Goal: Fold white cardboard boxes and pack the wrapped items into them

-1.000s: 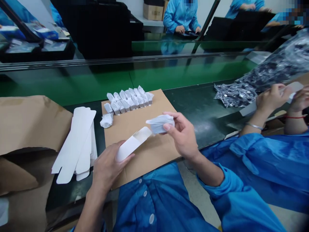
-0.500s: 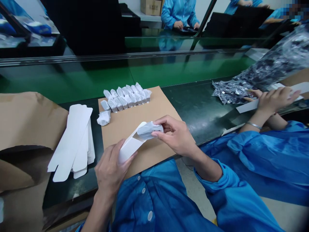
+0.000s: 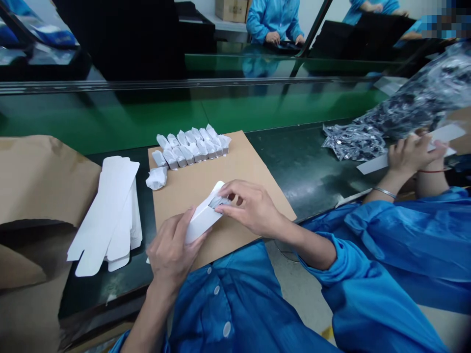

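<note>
My left hand (image 3: 175, 245) is wrapped round a slim white carton (image 3: 201, 220), which is tilted with its upper end open. At that end my right hand (image 3: 250, 206) pinches a white paper-wrapped packet (image 3: 217, 200), most of it inside the carton and only its end showing. What the wrapping holds is hidden. Both hands are above a brown cardboard sheet (image 3: 235, 166). On its far part, similar wrapped packets (image 3: 191, 149) stand in two close rows, and a single crumpled-looking packet (image 3: 157, 178) lies at the left end.
Flat white carton blanks (image 3: 110, 206) are stacked on the dark table at left, beside a large brown cardboard box (image 3: 44, 181). A green conveyor (image 3: 257, 108) runs behind. At right, a co-worker's hands (image 3: 415, 154) hold a white strip near clear plastic bags (image 3: 353, 142).
My right hand has moved left and down, and the wrapped packet has slid from the carton's mouth mostly into it. The co-worker's hands at right have shifted slightly.
</note>
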A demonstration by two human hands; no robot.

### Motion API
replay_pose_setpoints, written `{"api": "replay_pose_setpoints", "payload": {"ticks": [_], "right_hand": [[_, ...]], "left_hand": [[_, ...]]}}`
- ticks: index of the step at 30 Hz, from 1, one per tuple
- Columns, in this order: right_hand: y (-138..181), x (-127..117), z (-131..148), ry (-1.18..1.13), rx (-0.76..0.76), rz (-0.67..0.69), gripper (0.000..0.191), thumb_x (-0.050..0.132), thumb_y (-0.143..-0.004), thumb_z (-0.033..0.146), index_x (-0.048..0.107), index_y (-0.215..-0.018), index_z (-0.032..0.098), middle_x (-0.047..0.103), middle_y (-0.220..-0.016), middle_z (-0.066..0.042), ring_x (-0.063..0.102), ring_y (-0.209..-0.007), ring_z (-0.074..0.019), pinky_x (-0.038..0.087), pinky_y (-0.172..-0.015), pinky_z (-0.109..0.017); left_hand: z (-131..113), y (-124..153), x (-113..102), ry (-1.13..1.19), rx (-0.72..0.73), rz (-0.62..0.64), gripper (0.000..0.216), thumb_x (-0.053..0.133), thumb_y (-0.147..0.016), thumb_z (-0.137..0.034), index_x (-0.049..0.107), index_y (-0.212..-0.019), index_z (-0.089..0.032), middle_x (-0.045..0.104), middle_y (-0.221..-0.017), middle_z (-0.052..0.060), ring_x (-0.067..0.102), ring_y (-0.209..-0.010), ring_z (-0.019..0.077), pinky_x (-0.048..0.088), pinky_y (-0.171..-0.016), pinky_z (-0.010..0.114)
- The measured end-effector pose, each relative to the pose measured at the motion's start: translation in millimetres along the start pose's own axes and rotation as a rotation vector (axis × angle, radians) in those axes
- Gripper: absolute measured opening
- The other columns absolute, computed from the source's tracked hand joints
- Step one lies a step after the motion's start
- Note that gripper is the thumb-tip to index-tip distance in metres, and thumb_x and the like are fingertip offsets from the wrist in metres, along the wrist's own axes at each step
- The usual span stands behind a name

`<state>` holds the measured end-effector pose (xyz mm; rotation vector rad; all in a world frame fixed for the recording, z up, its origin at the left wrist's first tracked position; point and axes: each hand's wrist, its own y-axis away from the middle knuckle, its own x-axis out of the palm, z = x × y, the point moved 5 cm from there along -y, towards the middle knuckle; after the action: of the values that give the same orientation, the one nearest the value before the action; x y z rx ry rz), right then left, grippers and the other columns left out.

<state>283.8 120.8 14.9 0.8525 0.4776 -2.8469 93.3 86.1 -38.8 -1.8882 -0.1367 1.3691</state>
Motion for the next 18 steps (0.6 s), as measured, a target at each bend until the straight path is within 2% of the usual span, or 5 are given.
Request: {"api": "replay_pose_setpoints", "payload": {"ticks": [3,7,10,14,18], "right_hand": [[5,3,6,-0.046,-0.11,0.155,0.025,0.064,-0.091,0.024,0.066,-0.116,0.022,0.067,-0.118,-0.007,0.063,-0.103,-0.0178,0.053,-0.081,-0.029],[17,-2,7,0.02,-0.084,0.195,0.043,0.062,-0.092,0.025,0.057,-0.135,0.021,0.071,-0.116,-0.007,0.066,-0.085,-0.0151,0.053,-0.081,-0.029],[22,0,10,0.126,-0.121,0.336,0.055,0.062,-0.092,0.028,0.047,-0.145,0.024,0.064,-0.132,-0.008,0.067,-0.085,-0.0155,0.051,-0.08,-0.029],[12,-7,7,0.158,-0.109,0.523,0.055,0.062,-0.093,0.031,0.048,-0.145,0.025,0.067,-0.128,-0.007,0.067,-0.086,-0.016,0.048,-0.079,-0.027],[1,-14,7,0.017,-0.08,0.632,0.05,0.066,-0.089,0.024,0.056,-0.137,0.023,0.071,-0.118,-0.004,0.065,-0.078,-0.0116,0.044,-0.072,-0.022]], "left_hand": [[3,-1,1,0.032,-0.041,0.01,0.049,0.068,-0.086,-0.037,0.052,-0.13,-0.021,0.072,-0.098,0.008,0.069,-0.086,0.022,0.049,-0.072,0.029],[2,-5,-1,0.041,-0.049,0.006,0.049,0.069,-0.085,-0.034,0.052,-0.129,-0.02,0.072,-0.1,0.008,0.069,-0.089,0.022,0.049,-0.074,0.029],[3,-6,-1,0.01,-0.049,0.006,0.046,0.067,-0.086,-0.033,0.053,-0.128,-0.02,0.072,-0.099,0.008,0.069,-0.087,0.0214,0.048,-0.071,0.028],[3,-4,0,-0.055,-0.009,0.038,0.044,0.066,-0.088,-0.034,0.054,-0.127,-0.019,0.072,-0.095,0.007,0.068,-0.083,0.0209,0.046,-0.067,0.028],[5,-4,-2,0.014,-0.015,0.094,0.044,0.066,-0.087,-0.037,0.055,-0.126,-0.019,0.072,-0.098,0.007,0.069,-0.085,0.0208,0.046,-0.067,0.027]]}}
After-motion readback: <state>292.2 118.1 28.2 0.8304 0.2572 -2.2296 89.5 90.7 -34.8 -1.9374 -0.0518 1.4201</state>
